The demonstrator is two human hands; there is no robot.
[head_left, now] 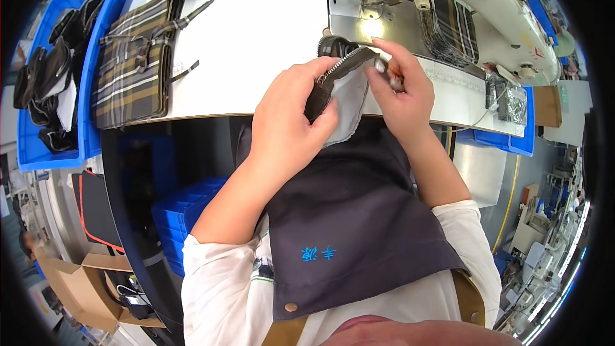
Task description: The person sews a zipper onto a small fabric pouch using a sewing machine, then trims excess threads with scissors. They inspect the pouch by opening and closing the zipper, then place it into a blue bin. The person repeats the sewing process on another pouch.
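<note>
My left hand [291, 115] is closed on a dark zippered pouch piece [348, 106] with a pale grey lining, thumb on the lining and fingers behind. The silver teeth of its zipper run along the upper edge, held just off the table's front edge. At the pouch's right end is my right hand [405, 90], its fingers curled around a small, partly metallic item that I cannot make out. Its thumb and index finger lie close to the pouch's corner. Behind the pouch, a black zippered part [334, 45] rests by the sewing machine's metal plate.
A sewing machine [474, 9] with its lamp lit stands at the back right, a stack of plaid pieces [451, 29] under its arm. Plaid fabric panels [138, 57] lie on the white table [256, 25] at left. Beyond them, a blue bin [29, 138] holds dark pouches.
</note>
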